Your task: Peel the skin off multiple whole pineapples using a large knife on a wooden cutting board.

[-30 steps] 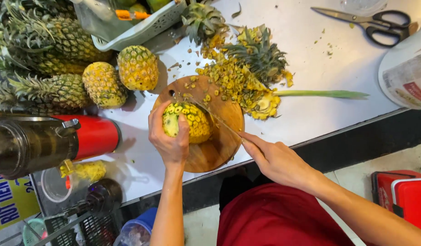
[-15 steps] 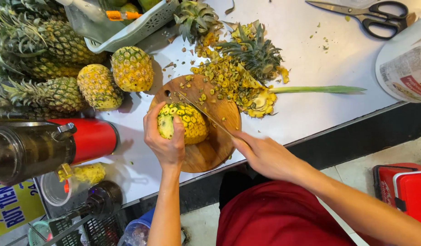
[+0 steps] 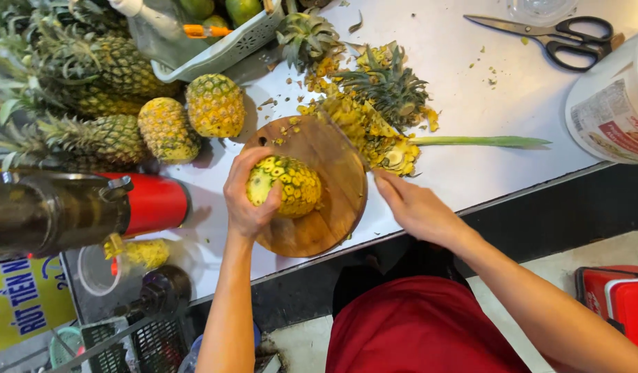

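While the left hand (image 3: 248,197) wraps its fingers over the near end of the half-peeled pineapple (image 3: 286,185), pinning it on the round wooden board (image 3: 312,228), the fruit's long axis runs roughly left to right, towards the right hand (image 3: 414,206). That right hand is closed on a knife handle just right of the fruit, its blade (image 3: 343,138) angling up and away past the pineapple's far side. Beyond lie the peel scraps (image 3: 364,124) and the scissors (image 3: 557,38).
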